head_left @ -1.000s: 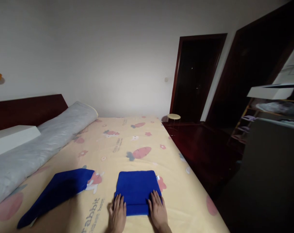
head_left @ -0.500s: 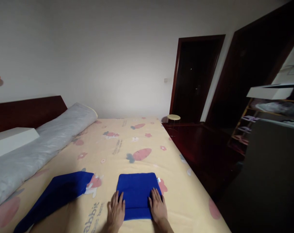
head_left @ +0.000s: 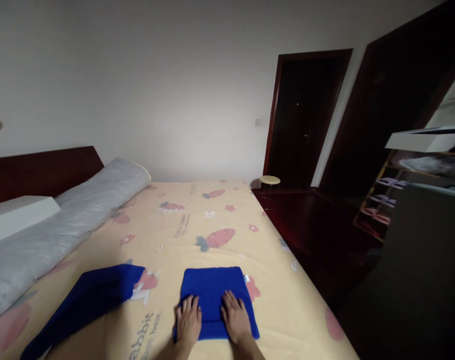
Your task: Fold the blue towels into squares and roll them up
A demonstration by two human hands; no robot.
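A blue cloth (head_left: 212, 282), folded into a near-square with a turned-up strip along its near edge, lies flat on the patterned bed sheet (head_left: 287, 305). A small white tag pokes out at its right side. On the cloth's left part rests my left hand (head_left: 188, 320), palm down and fingers stretched out. My right hand (head_left: 237, 316) lies flat on the right part, fingers extended. Neither hand grips anything. To the left, a second blue cloth (head_left: 94, 295) lies loosely spread, its near end narrowing toward the bottom edge of the view.
A long grey roll (head_left: 99, 195) runs along the headboard (head_left: 43, 172), with a white box (head_left: 22, 212) against it. Beyond the bed's right edge are a round stool (head_left: 269, 180), a dark door (head_left: 304, 120) and a shoe rack (head_left: 381, 200).
Both hands have slid inward from the cloth's side edges onto its surface, closer together. The cloth's lower corners now show. The loose blue cloth has not moved.
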